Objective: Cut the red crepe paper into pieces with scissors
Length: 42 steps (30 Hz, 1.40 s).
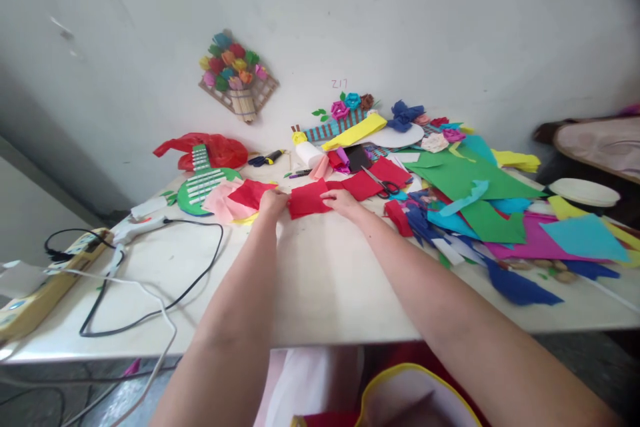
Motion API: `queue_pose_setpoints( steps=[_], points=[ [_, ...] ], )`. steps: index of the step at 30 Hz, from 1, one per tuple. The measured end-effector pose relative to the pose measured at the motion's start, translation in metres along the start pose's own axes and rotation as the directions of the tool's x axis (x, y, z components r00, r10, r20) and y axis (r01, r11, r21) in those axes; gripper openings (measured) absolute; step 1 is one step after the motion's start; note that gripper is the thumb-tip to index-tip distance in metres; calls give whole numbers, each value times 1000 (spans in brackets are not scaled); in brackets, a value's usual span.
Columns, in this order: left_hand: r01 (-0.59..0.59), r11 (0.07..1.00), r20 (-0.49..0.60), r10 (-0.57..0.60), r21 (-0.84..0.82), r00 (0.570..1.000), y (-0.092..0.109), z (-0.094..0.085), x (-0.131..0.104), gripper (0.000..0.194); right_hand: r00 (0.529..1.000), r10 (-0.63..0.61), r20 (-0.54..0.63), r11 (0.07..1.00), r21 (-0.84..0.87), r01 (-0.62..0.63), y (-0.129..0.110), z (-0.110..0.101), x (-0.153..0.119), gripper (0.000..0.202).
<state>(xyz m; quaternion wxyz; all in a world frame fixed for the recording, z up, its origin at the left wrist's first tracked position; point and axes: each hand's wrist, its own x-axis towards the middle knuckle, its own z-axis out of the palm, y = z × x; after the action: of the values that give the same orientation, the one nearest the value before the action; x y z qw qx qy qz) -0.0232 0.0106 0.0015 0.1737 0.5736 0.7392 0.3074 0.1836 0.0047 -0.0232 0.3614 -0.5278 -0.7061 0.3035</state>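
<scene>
A red paper piece (309, 199) lies flat on the white table (340, 280), between my two hands. My left hand (273, 203) is at its left edge, fingers together, beside more red paper (249, 193) and pink paper (220, 201); what the fingers grip, if anything, is too small to tell. My right hand (340, 201) rests on the right edge of the red piece, its fingers somewhat apart. Further right, black scissors (389, 187) lie on larger red paper (361, 185).
Coloured paper scraps (507, 217) pile up on the right. A green guitar-shaped craft (203, 190), a glue gun (137, 229), cables and a yellow power strip (50, 287) are on the left. Paper flowers (233, 65) hang on the wall.
</scene>
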Motion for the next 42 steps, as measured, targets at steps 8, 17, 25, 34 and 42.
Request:
queue_pose_setpoints(
  steps=[8, 17, 25, 34, 42],
  points=[
    [29, 998, -138, -21, 60, 990, 4, -1, -34, 19, 1000, 11, -11, 1000, 19, -10, 1, -1, -2, 26],
    [42, 993, -2, -42, 110, 999, 10, -8, -34, 20, 1000, 2, -18, 1000, 23, -2, -1, -1, -4, 26],
    [59, 987, 47, -66, 147, 997, 10, -10, -30, 20, 1000, -10, -4, 1000, -1, 10, 2, -1, -1, 28],
    [67, 985, 63, -77, 158, 995, 11, -10, -28, 18, 1000, -26, -16, 998, -63, 25, 3, 0, 1, 28],
    [2, 998, 68, -6, 61, 998, 1, -9, -25, 14, 999, -22, -31, 993, -113, 18, 1, -1, 0, 29]
  ],
)
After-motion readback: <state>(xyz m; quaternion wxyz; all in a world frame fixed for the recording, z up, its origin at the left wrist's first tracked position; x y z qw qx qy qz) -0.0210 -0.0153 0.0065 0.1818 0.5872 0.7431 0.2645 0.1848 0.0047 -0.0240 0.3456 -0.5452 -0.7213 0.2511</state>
